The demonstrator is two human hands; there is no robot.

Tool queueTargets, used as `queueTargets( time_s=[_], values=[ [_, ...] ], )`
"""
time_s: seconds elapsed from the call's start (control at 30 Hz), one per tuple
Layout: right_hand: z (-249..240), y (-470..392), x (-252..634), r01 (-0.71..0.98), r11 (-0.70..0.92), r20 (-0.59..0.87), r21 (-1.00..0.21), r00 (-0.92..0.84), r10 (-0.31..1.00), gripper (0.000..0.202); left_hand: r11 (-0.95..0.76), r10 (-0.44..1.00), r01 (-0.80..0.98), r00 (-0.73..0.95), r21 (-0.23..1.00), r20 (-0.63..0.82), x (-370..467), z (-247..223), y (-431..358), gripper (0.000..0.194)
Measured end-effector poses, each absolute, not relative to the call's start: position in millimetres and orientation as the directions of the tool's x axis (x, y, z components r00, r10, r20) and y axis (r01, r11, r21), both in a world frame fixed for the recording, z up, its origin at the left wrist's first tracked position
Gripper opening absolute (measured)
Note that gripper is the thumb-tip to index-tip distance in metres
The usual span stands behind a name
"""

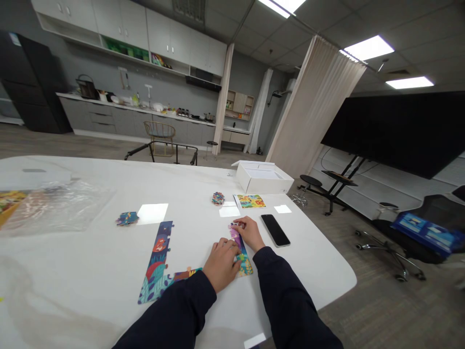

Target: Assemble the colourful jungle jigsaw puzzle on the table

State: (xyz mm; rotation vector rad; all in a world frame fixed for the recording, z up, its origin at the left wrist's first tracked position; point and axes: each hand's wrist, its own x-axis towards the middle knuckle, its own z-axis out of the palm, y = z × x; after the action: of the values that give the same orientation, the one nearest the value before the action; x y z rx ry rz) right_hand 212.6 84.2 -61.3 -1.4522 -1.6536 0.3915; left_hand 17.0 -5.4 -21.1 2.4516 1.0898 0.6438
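Note:
Joined jigsaw pieces form a colourful L-shaped strip on the white table, its lower arm running right under my left sleeve. A second joined strip stands to the right, partly covered by my hands. My left hand lies on that strip with its fingers spread. At the strip's upper end my right hand pinches a small puzzle piece between thumb and fingers. One pile of loose pieces sits to the left, another farther back. Beside the far pile lies a picture card.
A black phone lies right of my right hand. The open white box stands at the table's far edge. Clear plastic wrapping covers part of the left side. The white table has a rounded right corner.

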Motion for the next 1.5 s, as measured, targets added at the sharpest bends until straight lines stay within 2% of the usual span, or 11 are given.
queueTargets(
  time_s=[0.27, 0.43, 0.6, 0.67, 0.77, 0.83, 0.9, 1.07, 1.27, 1.37, 1.5],
  values=[
    [-59.3, 80.1, 210.3, 0.689, 0.258, 0.425, -0.678, 0.081, 0.901, 0.029, -0.639, 0.757, 0.575, 0.588, 0.510, 0.286, 17.5, -24.6, -5.3, 0.017],
    [-57.0, 75.1, 213.9, 0.578, 0.209, 0.422, -0.789, 0.264, 0.867, 0.042, -0.660, 0.741, 0.507, 0.561, 0.555, 0.369, 17.3, -23.7, -7.5, 0.017],
    [-64.3, 71.9, 227.3, 0.553, 0.163, 0.361, -0.817, 0.269, 0.893, 0.043, -0.658, 0.742, 0.477, 0.283, 0.582, 0.607, -35.1, -9.0, 31.3, 0.028],
    [-68.9, 74.9, 233.2, 0.568, 0.150, 0.343, -0.809, 0.250, 0.905, 0.043, -0.566, 0.751, 0.608, 0.103, 0.557, 0.652, -85.1, -11.6, 57.5, 0.027],
    [-72.1, 80.3, 239.0, 0.596, 0.148, 0.349, -0.789, 0.235, 0.907, 0.044, -0.288, 0.749, 0.811, -0.140, 0.509, 0.647, -174.3, -27.0, 87.7, 0.030],
    [-71.7, 82.4, 240.2, 0.606, 0.141, 0.343, -0.783, 0.232, 0.910, 0.046, -0.058, 0.758, 0.850, -0.303, 0.523, 0.577, -224.6, -39.3, 99.5, 0.037],
    [-70.7, 83.2, 240.0, 0.609, 0.128, 0.340, -0.783, 0.246, 0.908, 0.047, 0.068, 0.775, 0.843, -0.381, 0.533, 0.504, -257.0, -48.7, 107.0, 0.046],
    [-68.6, 82.6, 239.0, 0.612, 0.102, 0.324, -0.785, 0.263, 0.909, 0.048, 0.082, 0.835, 0.844, -0.348, 0.529, 0.426, -271.3, -56.3, 116.6, 0.057],
    [-70.8, 81.9, 239.7, 0.611, 0.096, 0.313, -0.786, 0.259, 0.914, 0.049, 0.036, 0.822, 0.805, -0.361, 0.592, 0.441, -268.9, -53.6, 118.6, 0.046],
    [-71.2, 83.2, 239.6, 0.602, 0.093, 0.314, -0.793, 0.273, 0.909, 0.048, -0.092, 0.777, 0.805, -0.310, 0.586, 0.548, -264.1, -44.3, 113.0, 0.044],
    [-52.4, 78.5, 227.9, 0.565, 0.109, 0.327, -0.818, 0.300, 0.896, 0.051, -0.419, 0.716, 0.768, -0.048, 0.483, 0.697, -220.8, -19.6, 89.3, 0.045]
  ],
)
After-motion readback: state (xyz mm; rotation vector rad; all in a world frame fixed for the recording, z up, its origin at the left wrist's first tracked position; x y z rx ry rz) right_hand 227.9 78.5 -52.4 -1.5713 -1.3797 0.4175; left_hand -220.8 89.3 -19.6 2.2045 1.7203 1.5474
